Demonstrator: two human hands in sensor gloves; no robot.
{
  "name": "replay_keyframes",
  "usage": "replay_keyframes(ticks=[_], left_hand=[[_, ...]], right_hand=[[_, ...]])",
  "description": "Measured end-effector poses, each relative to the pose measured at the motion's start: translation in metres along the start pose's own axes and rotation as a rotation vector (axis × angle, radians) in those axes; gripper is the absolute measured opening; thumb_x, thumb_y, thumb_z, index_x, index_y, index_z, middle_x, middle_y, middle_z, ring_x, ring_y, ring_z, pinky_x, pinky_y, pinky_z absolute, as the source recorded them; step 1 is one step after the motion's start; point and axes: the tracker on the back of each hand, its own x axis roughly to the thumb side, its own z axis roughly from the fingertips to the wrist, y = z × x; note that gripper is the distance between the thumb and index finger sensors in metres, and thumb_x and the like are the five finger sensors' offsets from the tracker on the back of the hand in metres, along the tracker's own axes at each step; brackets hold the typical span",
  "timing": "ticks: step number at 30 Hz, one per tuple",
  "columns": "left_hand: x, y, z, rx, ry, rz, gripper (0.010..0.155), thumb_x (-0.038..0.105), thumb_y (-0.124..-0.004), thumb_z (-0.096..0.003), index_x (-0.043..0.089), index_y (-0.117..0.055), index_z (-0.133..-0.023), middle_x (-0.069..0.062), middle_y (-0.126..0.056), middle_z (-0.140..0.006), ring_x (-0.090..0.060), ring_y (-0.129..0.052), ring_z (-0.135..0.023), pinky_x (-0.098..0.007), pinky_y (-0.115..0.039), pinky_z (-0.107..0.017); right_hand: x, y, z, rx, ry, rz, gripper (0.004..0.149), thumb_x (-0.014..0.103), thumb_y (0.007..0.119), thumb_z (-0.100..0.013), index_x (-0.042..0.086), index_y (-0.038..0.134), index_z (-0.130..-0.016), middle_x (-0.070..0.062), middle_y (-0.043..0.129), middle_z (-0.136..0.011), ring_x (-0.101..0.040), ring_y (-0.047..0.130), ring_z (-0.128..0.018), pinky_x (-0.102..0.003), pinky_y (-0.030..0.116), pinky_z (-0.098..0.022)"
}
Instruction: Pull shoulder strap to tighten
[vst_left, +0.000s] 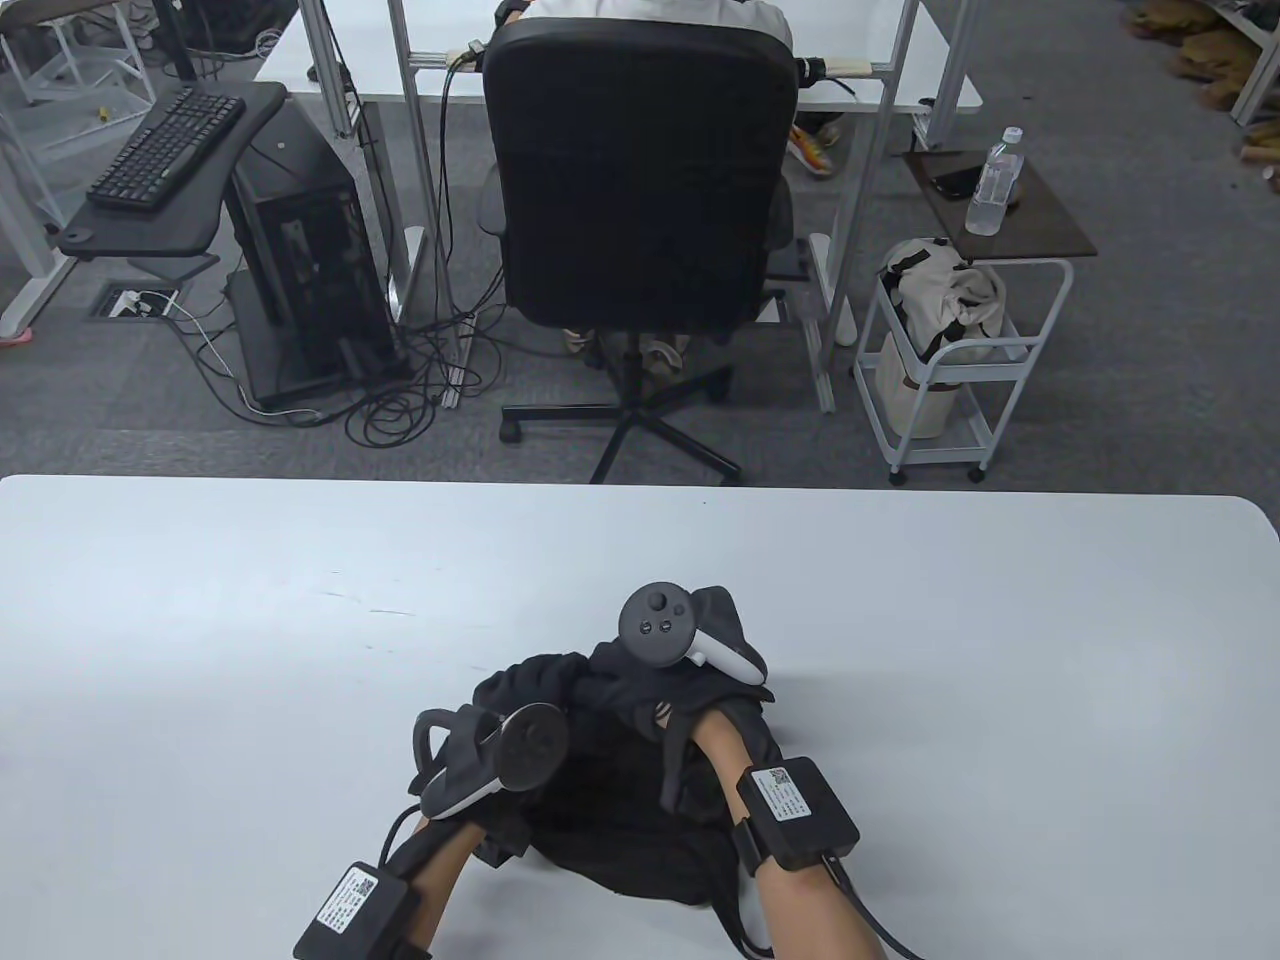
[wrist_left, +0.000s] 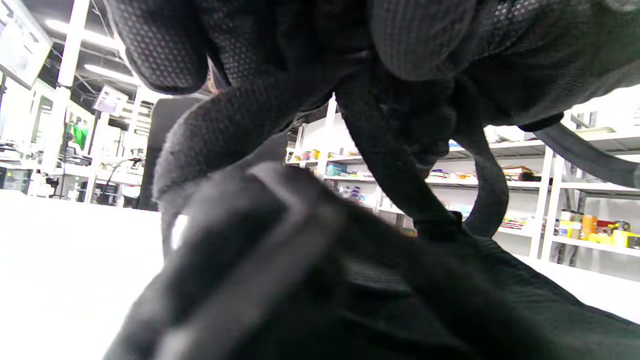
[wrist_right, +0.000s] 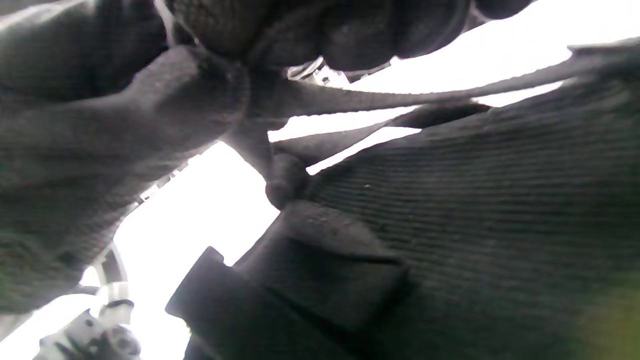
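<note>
A black backpack (vst_left: 620, 800) lies on the white table (vst_left: 250, 620) near its front edge. My left hand (vst_left: 520, 745) sits on the bag's left side under its tracker. In the left wrist view its gloved fingers (wrist_left: 165, 45) curl around a black shoulder strap (wrist_left: 380, 150) that runs down to the bag (wrist_left: 350, 300). My right hand (vst_left: 690, 655) is on the bag's far side. In the right wrist view its fingers (wrist_right: 200, 85) pinch a thin strap webbing (wrist_right: 380, 97) just above a black buckle (wrist_right: 310, 265) on the ribbed bag fabric (wrist_right: 475, 210).
A black office chair (vst_left: 635, 170) stands beyond the table's far edge, with a white cart (vst_left: 960, 350) to its right and a computer tower (vst_left: 305, 250) to its left. A loose strap (vst_left: 740, 920) hangs toward the front edge by my right forearm.
</note>
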Motion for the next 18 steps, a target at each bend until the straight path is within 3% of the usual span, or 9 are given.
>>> replay_keyframes(ticks=[3, 6, 8, 10, 11, 13, 16, 18], left_hand=[[0.004, 0.004, -0.001, -0.005, -0.008, -0.019, 0.064, 0.050, -0.067, -0.0515, 0.023, -0.057, -0.109, -0.003, -0.074, -0.106, -0.025, -0.087, -0.097, -0.056, -0.071, -0.074], [-0.011, 0.007, 0.001, 0.009, 0.037, 0.008, 0.064, 0.050, -0.067, -0.0515, 0.023, -0.057, -0.108, -0.002, -0.074, -0.106, -0.026, -0.087, -0.097, -0.057, -0.070, -0.074], [-0.013, 0.006, 0.001, 0.009, 0.037, 0.003, 0.064, 0.051, -0.067, -0.0514, 0.024, -0.057, -0.109, -0.001, -0.074, -0.106, -0.025, -0.087, -0.097, -0.056, -0.071, -0.074], [-0.007, 0.004, 0.000, 0.015, 0.035, -0.010, 0.063, 0.050, -0.067, -0.0518, 0.023, -0.056, -0.109, -0.002, -0.073, -0.106, -0.026, -0.086, -0.098, -0.056, -0.070, -0.075], [-0.004, 0.005, 0.000, 0.020, 0.024, -0.045, 0.063, 0.050, -0.067, -0.0520, 0.024, -0.056, -0.109, -0.002, -0.073, -0.107, -0.026, -0.085, -0.098, -0.055, -0.070, -0.075], [0.000, 0.005, 0.001, 0.021, 0.004, -0.036, 0.064, 0.050, -0.067, -0.0517, 0.025, -0.056, -0.109, -0.001, -0.072, -0.107, -0.025, -0.085, -0.098, -0.055, -0.069, -0.076], [0.007, 0.008, 0.002, 0.030, -0.017, -0.034, 0.064, 0.050, -0.067, -0.0517, 0.024, -0.055, -0.109, -0.002, -0.072, -0.107, -0.026, -0.085, -0.098, -0.055, -0.069, -0.076], [0.007, 0.009, 0.002, 0.034, -0.018, -0.023, 0.064, 0.050, -0.066, -0.0517, 0.024, -0.055, -0.109, -0.002, -0.072, -0.107, -0.026, -0.085, -0.098, -0.055, -0.069, -0.076]], right_hand=[[-0.015, -0.014, 0.013, -0.037, 0.033, 0.037, 0.035, 0.043, 0.071, -0.048, 0.018, 0.087, -0.066, -0.009, 0.087, -0.070, -0.037, 0.077, -0.069, -0.062, 0.057, -0.066], [-0.053, -0.035, 0.036, -0.129, 0.154, 0.074, 0.034, 0.041, 0.072, -0.048, 0.017, 0.088, -0.066, -0.009, 0.086, -0.072, -0.038, 0.075, -0.071, -0.063, 0.054, -0.067], [-0.067, -0.039, 0.046, -0.132, 0.198, 0.065, 0.035, 0.044, 0.073, -0.047, 0.020, 0.089, -0.067, -0.007, 0.087, -0.074, -0.037, 0.077, -0.074, -0.066, 0.053, -0.068], [-0.064, -0.038, 0.046, -0.091, 0.219, 0.048, 0.039, 0.045, 0.073, -0.047, 0.022, 0.090, -0.073, -0.008, 0.085, -0.084, -0.040, 0.075, -0.081, -0.069, 0.050, -0.069], [-0.057, -0.036, 0.044, -0.064, 0.215, 0.104, 0.053, 0.051, 0.070, -0.045, 0.023, 0.081, -0.088, -0.008, 0.078, -0.095, -0.041, 0.070, -0.088, -0.070, 0.046, -0.070], [-0.043, -0.031, 0.037, -0.066, 0.148, 0.081, 0.071, 0.058, 0.065, -0.044, 0.023, 0.063, -0.105, -0.008, 0.060, -0.111, -0.043, 0.058, -0.099, -0.072, 0.041, -0.071], [-0.016, -0.011, 0.014, -0.001, 0.025, -0.082, 0.078, 0.059, 0.065, -0.043, 0.023, 0.050, -0.112, -0.008, 0.045, -0.118, -0.046, 0.042, -0.105, -0.074, 0.030, -0.071], [-0.007, -0.002, 0.004, 0.035, 0.001, -0.093, 0.070, 0.056, 0.065, -0.043, 0.020, 0.064, -0.103, -0.008, 0.056, -0.113, -0.046, 0.050, -0.102, -0.074, 0.033, -0.071]])
